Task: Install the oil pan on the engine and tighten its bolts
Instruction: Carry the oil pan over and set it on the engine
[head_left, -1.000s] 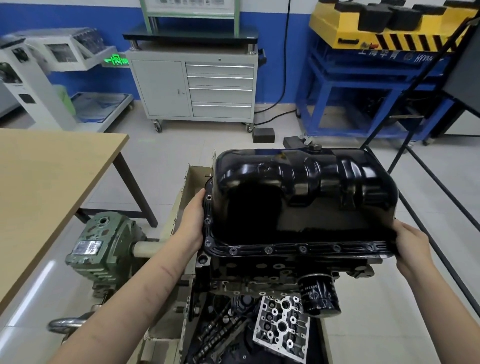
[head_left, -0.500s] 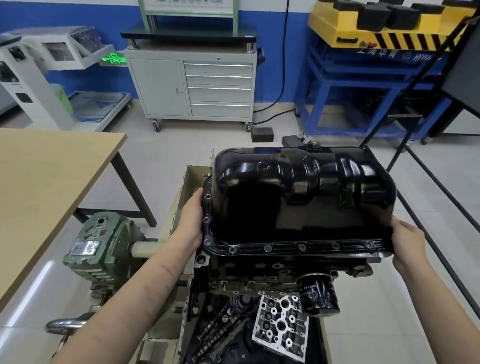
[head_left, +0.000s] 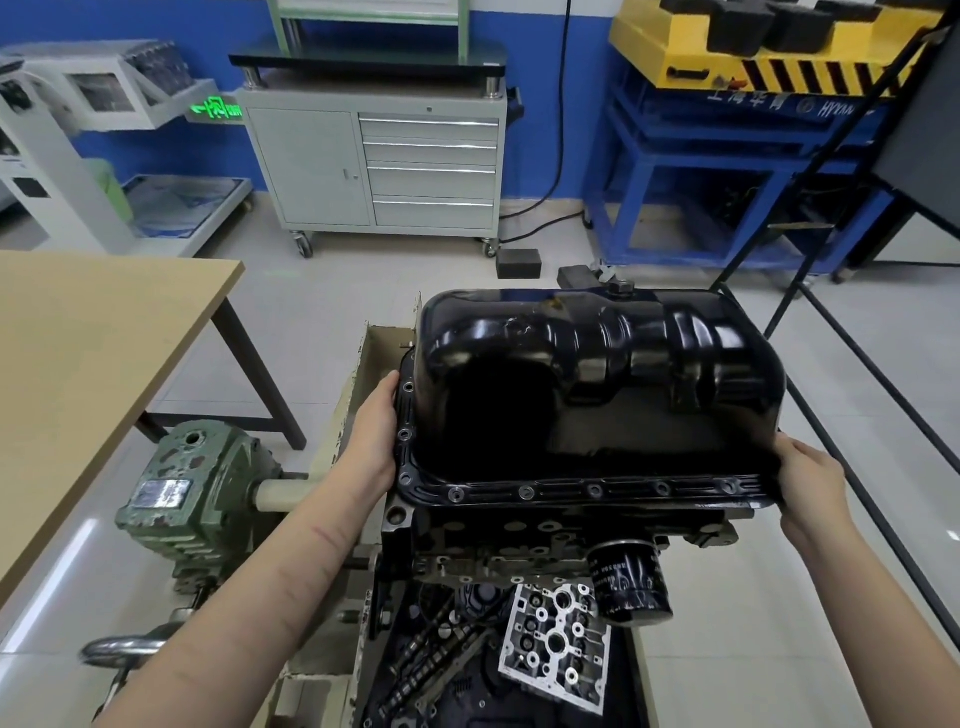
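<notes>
**Oil pan sits on the engine, a hand at each end**

The black oil pan (head_left: 587, 395) rests dome-up on top of the engine (head_left: 519, 540), its bolt-holed flange along the block's upper edge. Left hand (head_left: 371, 441) grasps the flange at the pan's left end, fingers hidden behind the rim. Right hand (head_left: 808, 478) clasps the right end, near corner. Below the near edge, an oil filter (head_left: 628, 582) juts out. A green gearbox (head_left: 192, 504) stands left of the engine.
</notes>
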